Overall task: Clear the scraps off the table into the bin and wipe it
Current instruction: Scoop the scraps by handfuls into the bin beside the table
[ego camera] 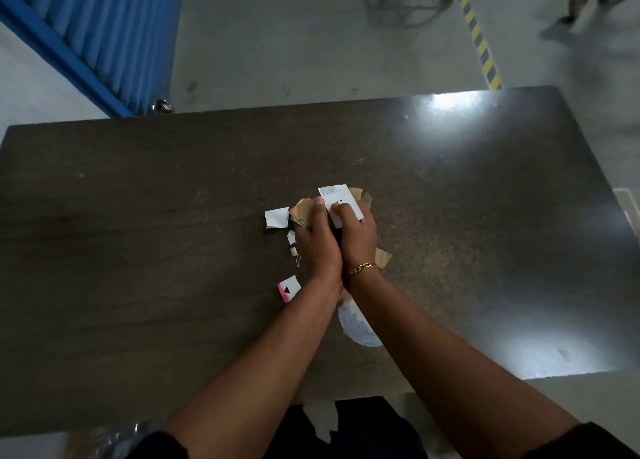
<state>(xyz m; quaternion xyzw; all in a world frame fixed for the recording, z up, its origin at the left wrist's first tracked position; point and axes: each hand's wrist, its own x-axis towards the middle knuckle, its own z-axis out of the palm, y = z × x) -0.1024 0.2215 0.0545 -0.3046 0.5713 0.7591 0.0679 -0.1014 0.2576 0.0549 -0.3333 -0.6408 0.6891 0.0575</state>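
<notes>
Nearest the person's dark-clothed body, two bare forearms reach out over the dark brown, speckled table top (138, 216) and meet near its middle. Under the right forearm lies a pale, rounded scrap of white paper (356, 327), flat on the table.

The left hand (317, 244) and the right hand (356, 237), which wears a gold chain bracelet (362, 268) at the wrist, are pressed side by side with the fingers curled down, cupping a heap of torn scraps (329, 205) between them. Sticking up out of the heap is a white printed card (341, 202), held under the right thumb; its long axis runs away from the person, tilted a little to the left, with the small print at the far end. Torn brown cardboard pieces (299, 214) fan out beside and behind it, and another brown corner shows just right of the right wrist.

Left of the hands, loose scraps lie apart on the table: a white torn piece of paper (277, 218), two tiny white bits below it, and nearer the person a small white and pink piece with a black triangle (288, 288).

The table's right part shines with glare from overhead light. Beyond its far edge is a grey concrete floor (311, 43), a yellow-and-black striped floor line (479, 39), a blue ribbed panel (114, 29) at far left, and a blurred pair of legs at the top right.
</notes>
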